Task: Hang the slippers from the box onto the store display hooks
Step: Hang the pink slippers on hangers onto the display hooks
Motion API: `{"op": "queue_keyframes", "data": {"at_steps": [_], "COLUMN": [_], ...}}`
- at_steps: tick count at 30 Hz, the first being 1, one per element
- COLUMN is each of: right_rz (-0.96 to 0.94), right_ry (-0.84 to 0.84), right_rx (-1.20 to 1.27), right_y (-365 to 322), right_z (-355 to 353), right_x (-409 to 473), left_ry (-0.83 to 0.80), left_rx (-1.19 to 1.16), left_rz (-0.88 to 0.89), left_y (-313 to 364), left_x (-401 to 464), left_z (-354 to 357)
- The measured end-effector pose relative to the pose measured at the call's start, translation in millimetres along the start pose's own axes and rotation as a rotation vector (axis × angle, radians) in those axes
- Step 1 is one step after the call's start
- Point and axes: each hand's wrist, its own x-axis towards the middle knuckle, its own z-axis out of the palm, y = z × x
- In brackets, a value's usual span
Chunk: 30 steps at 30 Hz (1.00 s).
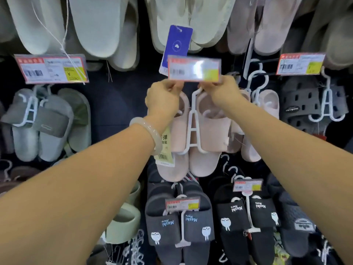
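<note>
Two hands reach up under a glossy price tag [194, 69]. The right hand [222, 89] pinches the white plastic hanger [193, 129] of smooth pink slippers [202, 134], hanging centre, long axis vertical, toes down. The left hand [162, 97], curled, pinches the tag's lower edge.

Five price tags [193, 69], one blue hangtag [176, 43], one bracelet [150, 137], two hands [164, 96]

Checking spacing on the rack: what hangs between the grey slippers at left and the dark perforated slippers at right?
In the head view, pink slippers on a white hanger.
</note>
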Motion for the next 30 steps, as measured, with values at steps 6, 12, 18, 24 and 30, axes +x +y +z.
{"op": "queue_keyframes", "data": {"at_steps": [6, 12, 18, 24, 30], "right_rz": [0.07, 0.009, -0.367, -0.385, -0.336], "right_ry": [0.013, 0.002, 0.021, -0.077, -0.149], "right_rx": [0.044, -0.272, -0.7, -0.88, -0.934], "right_y": [10, 38, 95, 110, 109], "right_z": [23, 23, 30, 45, 53], "right_x": [5, -21, -108, -121, -110], "left_ry": [-0.157, -0.327, -0.322, -0.308, -0.314], "left_rx": [0.368, 0.414, 0.677, 1.032, 1.107], "left_rz": [0.071, 0.066, 0.254, 0.395, 0.379], "left_y": [-21, -46, -89, -119, -116], "left_x": [-3, -34, -87, -114, -108], "left_z": [-4, -32, -32, -17, -7]}}
